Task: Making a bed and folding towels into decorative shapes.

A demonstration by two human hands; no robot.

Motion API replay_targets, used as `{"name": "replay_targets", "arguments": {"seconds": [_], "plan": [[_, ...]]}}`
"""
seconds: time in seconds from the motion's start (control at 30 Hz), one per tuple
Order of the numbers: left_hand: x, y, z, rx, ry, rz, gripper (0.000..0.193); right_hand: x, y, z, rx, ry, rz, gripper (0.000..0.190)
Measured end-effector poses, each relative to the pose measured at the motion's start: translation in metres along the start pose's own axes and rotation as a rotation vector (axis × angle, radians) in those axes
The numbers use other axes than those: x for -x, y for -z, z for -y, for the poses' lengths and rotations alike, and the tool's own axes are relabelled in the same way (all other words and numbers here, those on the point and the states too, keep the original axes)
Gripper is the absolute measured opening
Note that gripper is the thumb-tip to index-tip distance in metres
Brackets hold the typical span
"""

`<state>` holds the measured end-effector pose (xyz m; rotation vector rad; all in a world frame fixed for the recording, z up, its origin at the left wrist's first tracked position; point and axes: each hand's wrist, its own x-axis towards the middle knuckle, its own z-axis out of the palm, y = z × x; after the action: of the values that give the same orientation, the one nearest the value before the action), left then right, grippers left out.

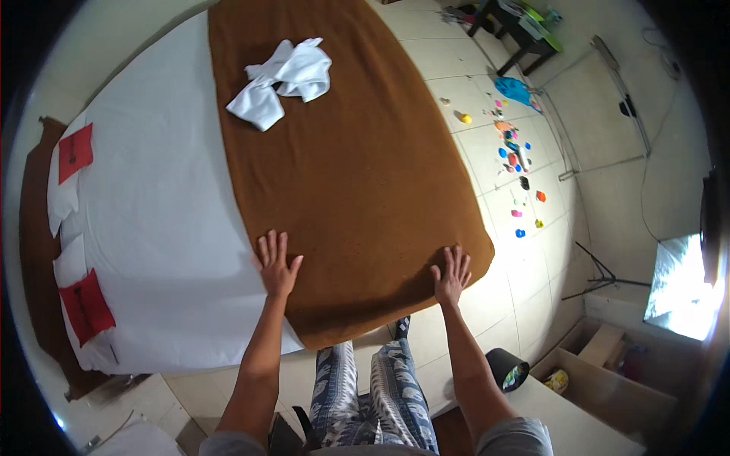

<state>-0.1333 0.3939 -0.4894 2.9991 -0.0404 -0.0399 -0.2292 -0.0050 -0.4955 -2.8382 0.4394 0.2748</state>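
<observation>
A brown blanket (353, 188) covers the foot half of a bed, its near edge hanging over the mattress side in front of me. My left hand (278, 271) rests with spread fingers at the blanket's border with the white sheet (165, 228). Near the foot corner, my right hand (452, 277) lies on the blanket with its fingers apart. Neither hand holds anything. On the far part of the blanket is a crumpled white cloth (305, 71), loosely bunched. White pillows (71, 265) and two red cushions (86, 308) lie at the headboard (37, 228) on the left.
Small colourful toys (513, 157) are scattered on the tiled floor (485, 319) beyond the bed's foot, near a blue bag (513, 91). A dark small table (519, 34) stands at the far right. A lit softbox (678, 285), a black bin (505, 367) and open shelving (604, 370) are nearer.
</observation>
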Motion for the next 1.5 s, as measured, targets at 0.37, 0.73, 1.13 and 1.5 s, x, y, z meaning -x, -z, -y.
{"name": "replay_targets", "arguments": {"seconds": [0.37,0.73,1.13,1.5], "plan": [[0.190,-0.010,-0.070,-0.060,0.195,0.413,0.081,-0.018,-0.079,-0.260,-0.984,-0.727,0.024,0.080],[0.094,-0.012,-0.398,0.186,0.035,0.096,0.082,0.051,0.017,-0.273,-0.705,-0.184,-0.069,0.063],[0.041,-0.070,-0.498,0.058,0.107,0.469,0.082,-0.055,0.157,-0.411,-0.582,-0.066,-0.056,0.048],[-0.098,-0.080,-0.496,0.308,0.207,0.838,0.084,-0.289,0.238,-0.390,-0.569,0.183,-0.055,0.040]]}}
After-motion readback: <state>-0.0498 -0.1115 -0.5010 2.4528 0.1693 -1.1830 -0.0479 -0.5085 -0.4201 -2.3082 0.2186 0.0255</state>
